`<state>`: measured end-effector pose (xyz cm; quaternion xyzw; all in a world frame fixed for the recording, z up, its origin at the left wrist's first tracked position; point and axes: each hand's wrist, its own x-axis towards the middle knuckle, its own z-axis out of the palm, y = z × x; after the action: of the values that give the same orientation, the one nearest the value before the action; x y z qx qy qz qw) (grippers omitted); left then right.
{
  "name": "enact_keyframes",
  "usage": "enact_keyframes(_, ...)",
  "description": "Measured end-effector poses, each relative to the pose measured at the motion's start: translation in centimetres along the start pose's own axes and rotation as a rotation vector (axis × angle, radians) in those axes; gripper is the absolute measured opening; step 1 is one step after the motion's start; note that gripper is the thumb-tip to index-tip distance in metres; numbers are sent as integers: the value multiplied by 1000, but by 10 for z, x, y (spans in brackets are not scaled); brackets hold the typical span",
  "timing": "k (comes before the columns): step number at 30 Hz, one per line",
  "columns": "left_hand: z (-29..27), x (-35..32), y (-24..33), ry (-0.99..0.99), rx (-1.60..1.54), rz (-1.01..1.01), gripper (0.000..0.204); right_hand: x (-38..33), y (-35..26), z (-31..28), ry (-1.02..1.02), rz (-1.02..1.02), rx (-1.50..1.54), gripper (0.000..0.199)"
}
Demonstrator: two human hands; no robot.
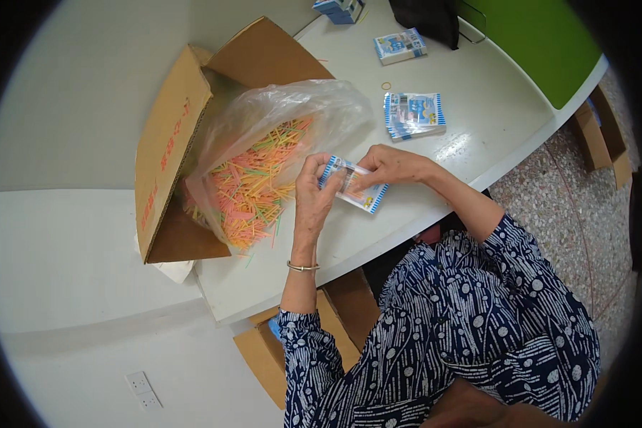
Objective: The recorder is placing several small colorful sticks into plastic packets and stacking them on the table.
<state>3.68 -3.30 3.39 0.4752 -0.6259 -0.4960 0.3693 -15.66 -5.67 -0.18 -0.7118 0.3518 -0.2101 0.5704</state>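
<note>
Above the table's near edge, both my hands grip one small clear packet point(369, 197) with blue striped ends and pinkish-orange contents. My left hand point(312, 196) is closed on its left end, thumb across the front. The fingers of my right hand point(392, 165) pinch its upper right part. Left of my hands, a clear plastic bag point(339, 100) lies open inside a cardboard box point(167, 171) tipped on its side. Many thin, short sticks point(253, 178) in pink, orange, yellow and green fill the bag, and a few lie loose at its mouth.
Beyond my right hand lies a stack of similar blue-and-white packets point(415, 114), with another stack point(399, 46) farther back. A rubber band point(386, 85) rests between them. A black bag point(428, 18) sits at the far edge. Open cardboard boxes point(335, 321) stand below the table point(492, 93).
</note>
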Motion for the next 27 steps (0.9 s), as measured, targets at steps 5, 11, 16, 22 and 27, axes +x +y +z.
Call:
enact_keyframes(5,3,-2,-24,-32,90,7,34,-21,24,-45,943,-209,-672,34)
enact_keyframes(11,20,-4,-17,148,730,283,40,-33,70,-76,896,79,-775,26)
enact_keyframes(16,26,-5,-19,108,695,285,34,-32,72,-78,890,-37,-765,16)
enact_keyframes(22,30,3,-7,173,424,231,37,-38,21,-59,1020,-398,-921,19)
enact_keyframes(27,28,11,7,176,115,122,25,-29,-11,-22,753,-600,-798,29)
